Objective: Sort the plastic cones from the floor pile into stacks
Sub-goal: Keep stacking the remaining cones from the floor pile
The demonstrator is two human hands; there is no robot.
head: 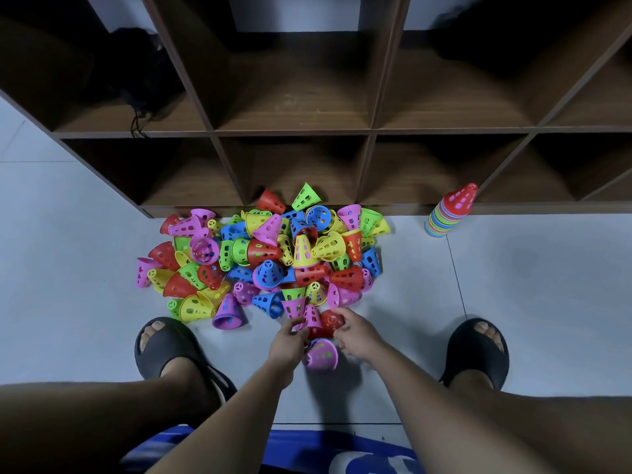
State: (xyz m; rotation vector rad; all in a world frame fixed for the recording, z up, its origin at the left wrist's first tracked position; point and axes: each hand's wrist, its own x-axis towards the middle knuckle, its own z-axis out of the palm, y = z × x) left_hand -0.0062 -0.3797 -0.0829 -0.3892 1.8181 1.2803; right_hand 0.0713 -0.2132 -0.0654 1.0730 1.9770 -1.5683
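Between black slippers (pixel 164 350), close together, the left hand (pixel 285 347) pinches a pink cone (pixel 312 318) and the right hand (pixel 357 336) grips a red cone (pixel 330 319) at the near edge of the pile (pixel 266 251). Bare tile (pixel 513 285) lies either side; a stack (pixel 448 213) stands far right against the shelf (pixel 294 133).

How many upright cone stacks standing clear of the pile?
1: the multicoloured stack of plastic cones, red on top, right of the pile by the brown wooden shelf; left hand pinches a pink cone, right hand a red cone. Nested ones may be hidden.
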